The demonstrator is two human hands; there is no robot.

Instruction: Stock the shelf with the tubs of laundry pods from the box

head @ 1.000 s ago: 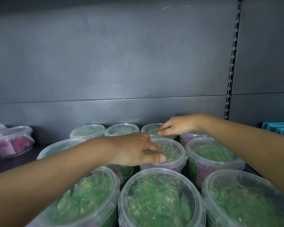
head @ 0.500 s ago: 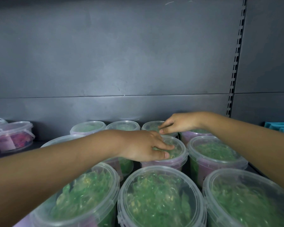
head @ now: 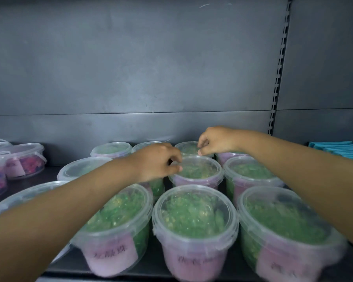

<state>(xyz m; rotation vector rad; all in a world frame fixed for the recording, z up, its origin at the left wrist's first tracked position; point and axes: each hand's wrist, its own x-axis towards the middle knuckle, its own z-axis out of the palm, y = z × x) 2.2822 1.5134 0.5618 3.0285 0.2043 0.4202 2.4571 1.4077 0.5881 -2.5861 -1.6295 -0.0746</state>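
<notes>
Several clear lidded tubs of green laundry pods stand in rows on the dark shelf [head: 39,177], pink labels facing front. My left hand [head: 158,161] hovers at the left rim of the middle tub [head: 198,171] in the second row, fingers loosely curled, thumb tip just over its lid. My right hand [head: 216,141] is curled above that tub's far rim and the back-row tub [head: 186,148] behind it, thumb pointing down. Neither hand closes around anything. The box is out of view.
Tubs of pink pods [head: 25,159] sit at the left of the shelf. Teal packs [head: 338,149] lie on the adjoining bay at the right, past a slotted upright [head: 277,78]. The grey back panel rises behind the rows. Front-row tubs [head: 194,218] stand under my forearms.
My left hand has lifted off the middle tub's lid and curled its fingers. My right hand has curled up too, above the far rim. The tubs have stayed put.
</notes>
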